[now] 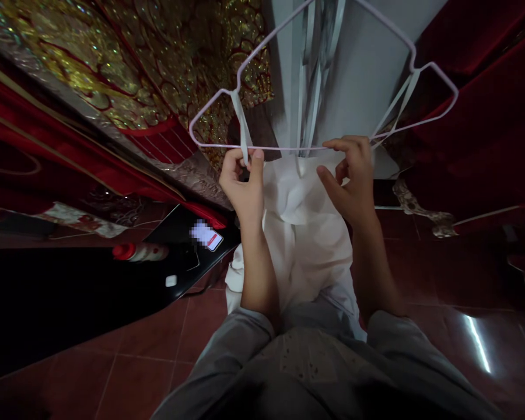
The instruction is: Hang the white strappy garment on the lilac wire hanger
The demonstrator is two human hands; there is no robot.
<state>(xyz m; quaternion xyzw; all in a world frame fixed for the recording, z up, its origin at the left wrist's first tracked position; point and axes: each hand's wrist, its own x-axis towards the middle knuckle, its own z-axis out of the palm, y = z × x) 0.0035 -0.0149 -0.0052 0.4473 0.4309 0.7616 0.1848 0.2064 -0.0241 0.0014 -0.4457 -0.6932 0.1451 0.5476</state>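
Note:
A pale pink hanger (284, 148) hangs in front of me, with white straps looped over its notches on both sides. Below it hangs a white garment (306, 245). My left hand (245, 175) pinches the left strap (244, 131) just under the hanger's lower bar. My right hand (352, 175) is at the bar's right part, its index finger along the bar and its thumb apart from the fingers; nothing shows between them. The right strap (396, 111) runs down behind this hand.
Gold sequined and red garments (157, 58) hang at left, dark red cloth (499, 116) at right. A black table (70, 303) at lower left bears a phone (210, 238), a red-capped bottle (146, 252) and a small white case (171, 281). Red tiles (144, 373) cover the floor.

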